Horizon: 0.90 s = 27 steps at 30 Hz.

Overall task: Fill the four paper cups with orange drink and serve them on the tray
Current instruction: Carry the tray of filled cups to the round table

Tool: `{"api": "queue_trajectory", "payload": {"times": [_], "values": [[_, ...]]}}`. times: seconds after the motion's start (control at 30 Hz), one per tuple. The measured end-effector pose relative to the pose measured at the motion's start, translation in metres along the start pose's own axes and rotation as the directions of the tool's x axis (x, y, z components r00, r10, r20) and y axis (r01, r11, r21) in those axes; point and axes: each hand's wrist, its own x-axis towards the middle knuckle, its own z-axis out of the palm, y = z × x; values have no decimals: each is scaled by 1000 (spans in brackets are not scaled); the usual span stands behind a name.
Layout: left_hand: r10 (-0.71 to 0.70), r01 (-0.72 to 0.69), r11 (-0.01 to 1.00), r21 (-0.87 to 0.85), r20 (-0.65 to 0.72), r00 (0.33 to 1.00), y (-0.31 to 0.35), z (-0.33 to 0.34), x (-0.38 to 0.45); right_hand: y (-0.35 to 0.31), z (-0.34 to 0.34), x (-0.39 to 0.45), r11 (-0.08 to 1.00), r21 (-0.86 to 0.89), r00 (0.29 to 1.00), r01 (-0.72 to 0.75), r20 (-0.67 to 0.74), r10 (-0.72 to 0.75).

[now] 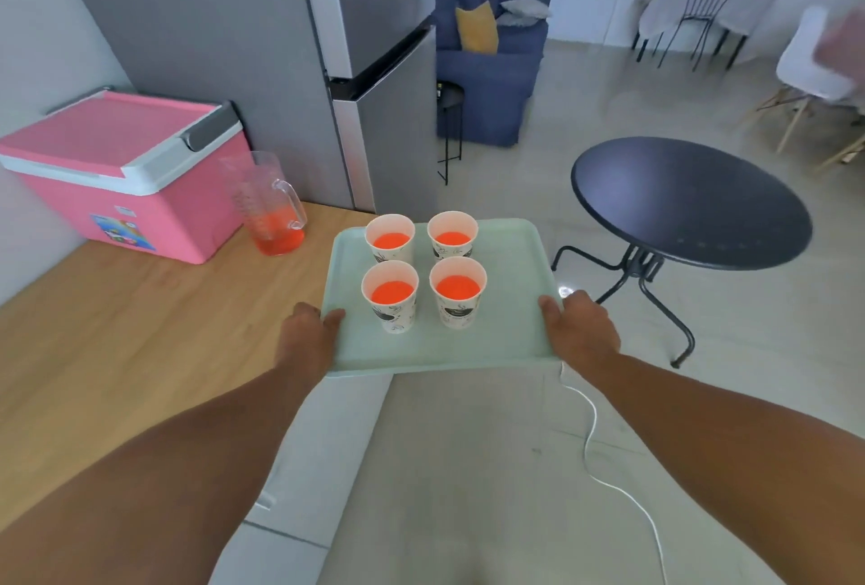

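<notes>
A pale green tray (pixel 510 332) is held in the air past the wooden counter's right edge. My left hand (pixel 309 336) grips its left rim and my right hand (pixel 580 332) grips its right rim, thumbs on top. Several white paper cups stand on it in a square, each holding orange drink: back left cup (pixel 390 239), back right cup (pixel 452 235), front left cup (pixel 390 295), front right cup (pixel 458 292). A clear plastic jug (pixel 274 205) with a little orange drink left stands on the counter, left of the tray.
A pink cooler box (pixel 121 172) sits on the wooden counter (pixel 117 327) behind the jug. A grey fridge (pixel 365 69) rises behind. A round dark table (pixel 688 200) stands on the floor to the right. A white cable (pixel 594 434) trails on the floor.
</notes>
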Motion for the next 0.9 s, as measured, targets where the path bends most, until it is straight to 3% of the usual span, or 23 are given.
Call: {"api": "queue_trajectory", "payload": {"times": [0.37,0.9], "values": [[222,-227,974,13,166,961,60,47,4,72,-30,-21,967,92,965,-239,-85,247],[388,-397,918,-23,271,881,182,144,-11,172,-98,2,914,126,900,-385,-167,402]]}}
